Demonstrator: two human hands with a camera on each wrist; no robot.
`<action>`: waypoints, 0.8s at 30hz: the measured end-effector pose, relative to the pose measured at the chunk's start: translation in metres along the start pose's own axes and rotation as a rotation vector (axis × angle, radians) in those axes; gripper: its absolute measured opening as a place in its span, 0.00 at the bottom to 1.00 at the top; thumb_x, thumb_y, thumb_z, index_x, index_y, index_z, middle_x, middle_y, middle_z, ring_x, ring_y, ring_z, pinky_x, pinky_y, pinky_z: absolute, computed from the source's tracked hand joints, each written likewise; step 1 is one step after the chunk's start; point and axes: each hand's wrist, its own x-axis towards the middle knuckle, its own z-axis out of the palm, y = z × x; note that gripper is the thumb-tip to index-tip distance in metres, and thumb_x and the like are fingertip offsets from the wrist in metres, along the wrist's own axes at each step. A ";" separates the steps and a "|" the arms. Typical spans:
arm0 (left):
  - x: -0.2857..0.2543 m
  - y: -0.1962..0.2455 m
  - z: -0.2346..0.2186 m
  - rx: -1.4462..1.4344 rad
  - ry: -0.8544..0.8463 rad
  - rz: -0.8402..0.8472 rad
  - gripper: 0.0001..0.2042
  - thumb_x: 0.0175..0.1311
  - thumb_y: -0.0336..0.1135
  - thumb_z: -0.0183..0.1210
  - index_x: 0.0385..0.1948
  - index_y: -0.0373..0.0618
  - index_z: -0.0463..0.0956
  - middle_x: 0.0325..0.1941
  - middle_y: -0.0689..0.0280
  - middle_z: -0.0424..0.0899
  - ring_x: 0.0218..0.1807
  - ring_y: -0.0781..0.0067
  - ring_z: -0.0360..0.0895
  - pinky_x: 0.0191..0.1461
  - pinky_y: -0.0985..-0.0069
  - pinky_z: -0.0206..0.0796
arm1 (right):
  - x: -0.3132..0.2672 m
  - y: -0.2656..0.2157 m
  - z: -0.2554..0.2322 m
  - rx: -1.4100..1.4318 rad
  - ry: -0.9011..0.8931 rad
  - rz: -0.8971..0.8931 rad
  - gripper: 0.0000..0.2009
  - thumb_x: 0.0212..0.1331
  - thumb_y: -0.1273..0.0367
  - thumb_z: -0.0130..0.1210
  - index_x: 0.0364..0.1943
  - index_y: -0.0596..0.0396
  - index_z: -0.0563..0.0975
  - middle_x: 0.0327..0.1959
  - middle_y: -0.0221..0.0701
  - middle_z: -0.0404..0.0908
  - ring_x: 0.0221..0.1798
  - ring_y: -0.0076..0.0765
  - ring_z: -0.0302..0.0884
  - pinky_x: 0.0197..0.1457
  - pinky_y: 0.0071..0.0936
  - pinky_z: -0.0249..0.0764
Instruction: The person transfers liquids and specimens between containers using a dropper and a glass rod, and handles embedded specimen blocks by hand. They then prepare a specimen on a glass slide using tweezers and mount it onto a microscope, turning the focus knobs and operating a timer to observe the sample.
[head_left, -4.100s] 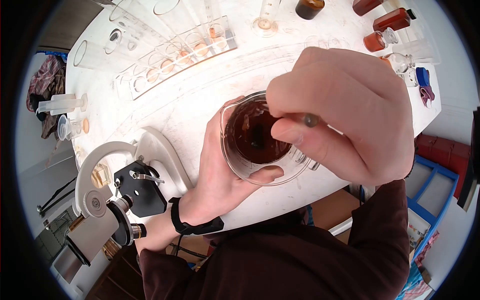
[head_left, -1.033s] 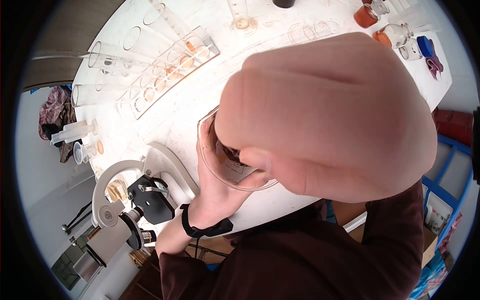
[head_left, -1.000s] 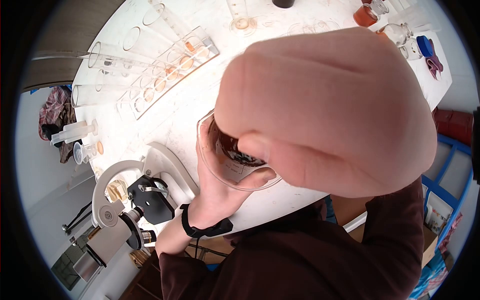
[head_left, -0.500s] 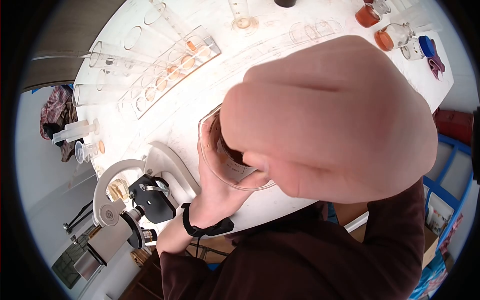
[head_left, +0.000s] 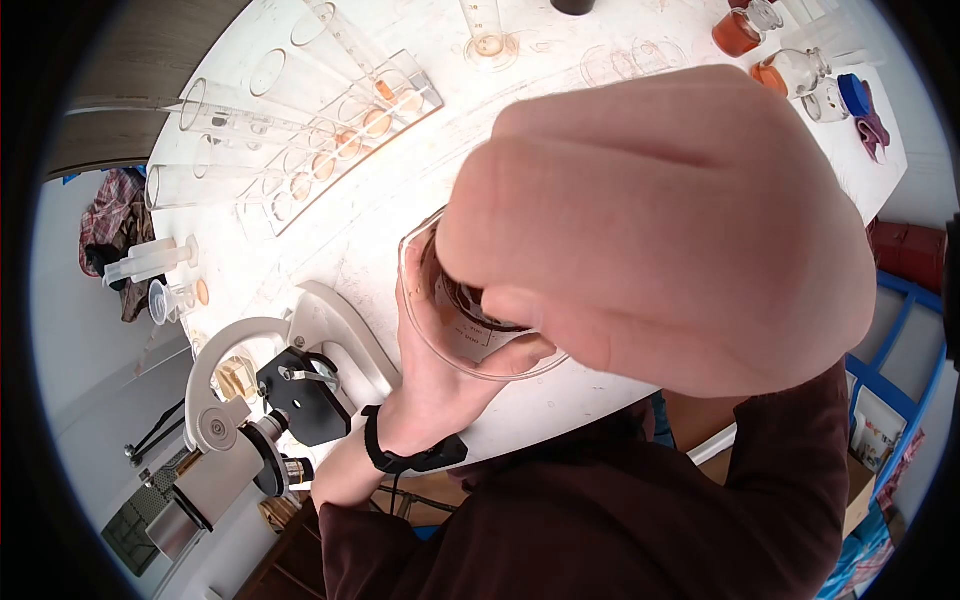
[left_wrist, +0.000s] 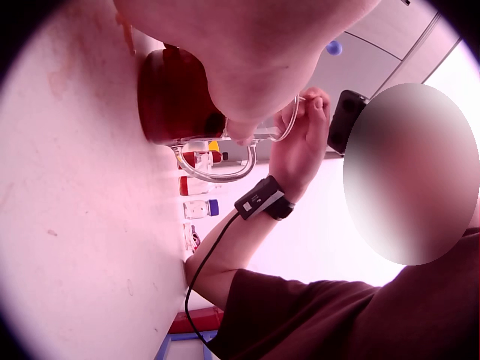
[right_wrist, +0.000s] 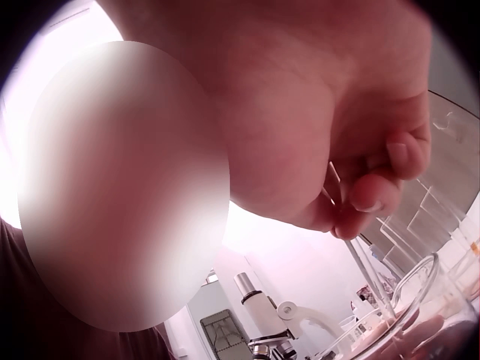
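Note:
A glass beaker with a handle [left_wrist: 217,177] stands on the table with dark red-brown liquid [left_wrist: 174,97] in its lower part. My left hand [head_left: 440,375] wraps round the beaker's side, thumb near the front of the rim. Above the mouth, my right hand [head_left: 655,235] pinches a thin glass rod [right_wrist: 367,274] between thumb and fingers; the rod slants down into the beaker [right_wrist: 409,319]. In the head view the right hand covers the rod and much of the beaker's opening.
A microscope [head_left: 300,395] stands left of the beaker. A rack of large tubes [head_left: 350,165] is at the back left, a graduated cylinder [head_left: 487,45] at the back. Bottles, one with orange-red liquid [head_left: 735,35], stand at the back right. Syringes [head_left: 150,260] lie at the left edge.
Since the earliest frame, my right hand has come higher and closer to the head camera, covering more of the beaker. Over the last second it has shifted only slightly; my left hand keeps its grip.

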 end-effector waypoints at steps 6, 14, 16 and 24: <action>-0.001 0.002 0.001 -0.090 -0.007 -0.111 0.55 0.45 0.38 0.82 0.72 0.36 0.50 0.69 0.51 0.66 0.70 0.58 0.70 0.71 0.59 0.67 | 0.022 -0.015 -0.040 0.050 -0.460 0.130 0.08 0.45 0.76 0.62 0.31 0.61 0.78 0.27 0.34 0.76 0.22 0.38 0.73 0.21 0.29 0.65; -0.004 0.002 -0.001 -0.088 -0.036 -0.196 0.55 0.46 0.39 0.82 0.72 0.36 0.49 0.68 0.52 0.66 0.69 0.58 0.70 0.71 0.60 0.67 | 0.014 -0.004 -0.029 0.007 -0.224 0.014 0.08 0.45 0.75 0.61 0.31 0.59 0.78 0.25 0.32 0.73 0.20 0.35 0.69 0.20 0.30 0.62; -0.003 0.001 -0.001 -0.034 -0.024 -0.120 0.55 0.45 0.39 0.82 0.72 0.36 0.50 0.68 0.52 0.66 0.70 0.58 0.70 0.71 0.60 0.67 | 0.020 -0.012 -0.036 0.061 -0.325 0.101 0.08 0.45 0.76 0.61 0.31 0.59 0.78 0.24 0.32 0.72 0.20 0.35 0.68 0.20 0.30 0.61; -0.001 0.003 -0.002 0.239 -0.012 0.090 0.55 0.43 0.39 0.83 0.71 0.37 0.51 0.68 0.52 0.67 0.69 0.59 0.70 0.70 0.60 0.67 | 0.017 -0.004 -0.026 -0.066 -0.219 0.059 0.07 0.42 0.75 0.61 0.29 0.57 0.78 0.22 0.30 0.69 0.18 0.34 0.64 0.19 0.29 0.57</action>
